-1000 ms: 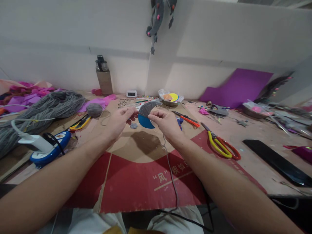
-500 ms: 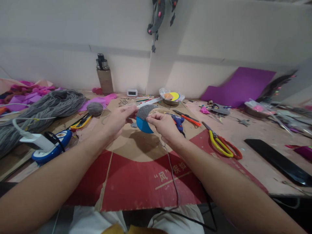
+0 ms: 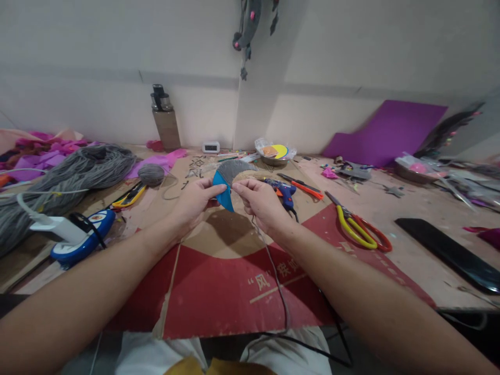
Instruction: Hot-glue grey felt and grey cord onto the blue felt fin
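Note:
A crescent of blue sheet material [image 3: 224, 198], its upper part wound with grey yarn [image 3: 233, 169], is held above the cardboard. My left hand [image 3: 200, 202] grips the bare blue end, thumb on the front face. At the crescent's inner edge, my right hand [image 3: 261, 202] is closed in a pinch on a grey yarn strand [image 3: 278, 276], which hangs below it toward my lap. Behind the right hand lies a blue glue gun [image 3: 288, 194], partly covered by the fingers.
Red-and-brown cardboard [image 3: 219, 291] lies under my hands. Scissors [image 3: 357, 226], an orange cutter [image 3: 307, 189] and a black slab [image 3: 445, 252] are to the right. To the left are a yarn ball [image 3: 151, 175], a yellow cutter [image 3: 133, 196], a grey yarn skein [image 3: 89, 166] and a power strip [image 3: 84, 237].
My left hand has shifted from the crescent's far side down to its blue end. The crescent has turned, showing less blue. My right hand stays close by, still pinching.

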Available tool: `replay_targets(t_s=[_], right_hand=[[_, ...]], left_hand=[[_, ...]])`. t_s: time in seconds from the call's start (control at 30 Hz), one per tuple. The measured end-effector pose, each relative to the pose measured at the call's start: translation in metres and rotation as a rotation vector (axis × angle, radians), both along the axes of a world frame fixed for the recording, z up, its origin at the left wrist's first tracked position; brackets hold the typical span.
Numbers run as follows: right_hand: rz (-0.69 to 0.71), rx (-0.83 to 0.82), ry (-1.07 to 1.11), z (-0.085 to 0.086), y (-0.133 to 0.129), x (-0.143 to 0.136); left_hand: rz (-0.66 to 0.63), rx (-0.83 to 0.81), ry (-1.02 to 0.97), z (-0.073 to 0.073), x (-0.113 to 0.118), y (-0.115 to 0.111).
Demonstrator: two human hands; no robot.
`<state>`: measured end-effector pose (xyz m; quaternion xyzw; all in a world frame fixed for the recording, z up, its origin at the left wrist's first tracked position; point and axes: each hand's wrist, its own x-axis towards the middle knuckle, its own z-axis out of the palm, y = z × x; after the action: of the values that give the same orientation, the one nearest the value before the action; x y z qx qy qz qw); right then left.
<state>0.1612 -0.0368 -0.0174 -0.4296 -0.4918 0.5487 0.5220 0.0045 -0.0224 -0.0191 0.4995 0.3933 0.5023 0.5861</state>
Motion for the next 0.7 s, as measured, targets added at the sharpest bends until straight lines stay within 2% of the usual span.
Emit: replay_targets(t_s=[0.27, 0.4, 0.63, 0.7], right_hand=[[-0.049, 0.217, -0.293, -0.001, -0.001, 0.002], [-0.083, 0.292, -0.341, 0.002, -0.003, 0.002], [-0.063, 0.510, -0.507, 0.003, -0.008, 0.004], [-0.022, 0.512, -0.538, 0.001, -0.007, 0.004]], left_hand=[[0.155, -0.023, -0.094, 0.010, -0.008, 0.007], [0.206, -0.062, -0.118, 0.013, -0.011, 0.010], [0.266, -0.061, -0.105, 0.013, -0.007, 0.011], [0.277, -0.050, -0.122, 0.015, -0.007, 0.011]])
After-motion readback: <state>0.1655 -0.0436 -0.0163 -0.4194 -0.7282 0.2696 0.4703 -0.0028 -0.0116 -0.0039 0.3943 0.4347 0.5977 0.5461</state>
